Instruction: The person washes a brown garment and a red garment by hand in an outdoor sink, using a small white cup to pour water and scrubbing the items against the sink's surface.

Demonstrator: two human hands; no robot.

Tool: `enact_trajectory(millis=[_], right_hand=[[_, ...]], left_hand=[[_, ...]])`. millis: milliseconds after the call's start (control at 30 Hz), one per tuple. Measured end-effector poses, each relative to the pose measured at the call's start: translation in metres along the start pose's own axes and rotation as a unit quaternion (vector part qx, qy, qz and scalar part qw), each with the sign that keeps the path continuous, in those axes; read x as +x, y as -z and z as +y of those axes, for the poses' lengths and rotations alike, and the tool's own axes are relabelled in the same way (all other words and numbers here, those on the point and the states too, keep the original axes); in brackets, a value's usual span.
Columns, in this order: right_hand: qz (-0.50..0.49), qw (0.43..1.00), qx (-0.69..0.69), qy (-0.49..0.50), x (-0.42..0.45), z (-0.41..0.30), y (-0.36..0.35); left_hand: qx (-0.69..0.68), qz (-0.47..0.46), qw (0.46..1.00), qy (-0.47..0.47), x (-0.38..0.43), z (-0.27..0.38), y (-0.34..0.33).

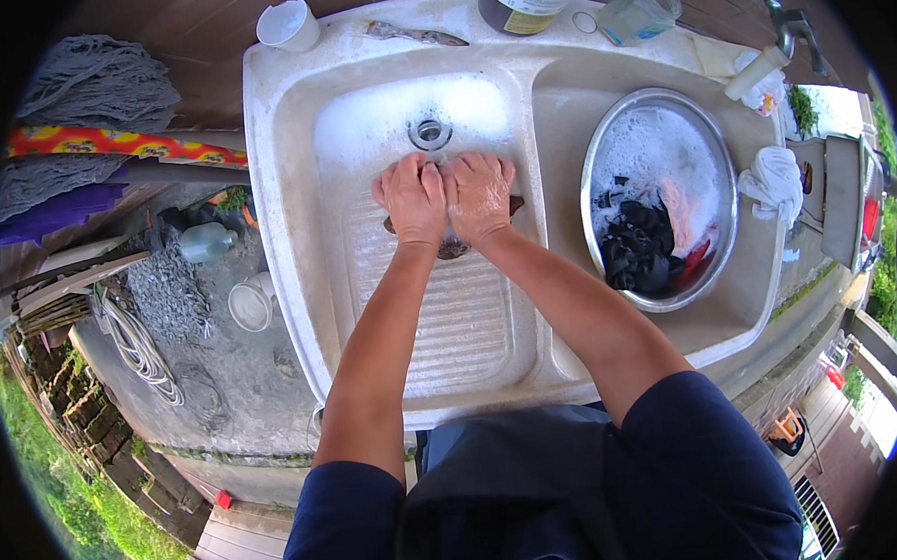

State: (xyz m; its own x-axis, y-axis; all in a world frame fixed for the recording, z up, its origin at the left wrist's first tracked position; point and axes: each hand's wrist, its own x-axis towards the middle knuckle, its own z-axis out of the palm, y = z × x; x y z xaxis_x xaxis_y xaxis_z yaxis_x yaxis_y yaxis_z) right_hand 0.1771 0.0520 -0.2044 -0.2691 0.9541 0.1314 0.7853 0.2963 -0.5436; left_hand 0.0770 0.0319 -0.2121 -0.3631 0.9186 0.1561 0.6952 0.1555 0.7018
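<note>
My left hand (413, 199) and my right hand (481, 194) are side by side, fingers curled, bearing down on a dark brown wet cloth (453, 248). Mostly hidden under the hands, the cloth shows only at its edges, so its kind is unclear. It lies on the ribbed washboard (461, 317) moulded into the left basin of a stone-like laundry sink (296, 234). Suds cling to my wet right hand. Just beyond my fingertips is the metal drain (430, 133), with white foam (367, 126) around it.
In the right basin, a metal washbasin (586, 199) holds suds and dark, pink and red clothes (638, 242). Along the back rim stand a white cup (287, 26), a brush (417, 34), a large dark container (530, 6) and a jar (639, 13). A faucet (787, 29) is at the back right.
</note>
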Motion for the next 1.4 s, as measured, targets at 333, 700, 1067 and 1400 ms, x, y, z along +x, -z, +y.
enact_trajectory(millis=[333, 700, 1067, 1400], right_hand=[[0.069, 0.992, 0.077, 0.067, -0.122, -0.001, 0.046], [-0.02, 0.998, 0.007, -0.052, -0.015, 0.015, 0.005], [0.0, 0.995, 0.093, 0.045, -0.024, 0.007, 0.008], [-0.179, 0.966, 0.098, -0.158, -0.035, -0.005, 0.085]], left_hand=[[-0.076, -0.024, 0.997, -0.021, -0.131, 0.037, 0.039], [0.039, -0.143, 0.978, 0.145, -0.003, 0.012, -0.007], [0.002, 0.002, 1.0, 0.016, -0.033, 0.01, 0.012], [-0.387, -0.055, 0.876, 0.284, -0.017, -0.033, 0.003]])
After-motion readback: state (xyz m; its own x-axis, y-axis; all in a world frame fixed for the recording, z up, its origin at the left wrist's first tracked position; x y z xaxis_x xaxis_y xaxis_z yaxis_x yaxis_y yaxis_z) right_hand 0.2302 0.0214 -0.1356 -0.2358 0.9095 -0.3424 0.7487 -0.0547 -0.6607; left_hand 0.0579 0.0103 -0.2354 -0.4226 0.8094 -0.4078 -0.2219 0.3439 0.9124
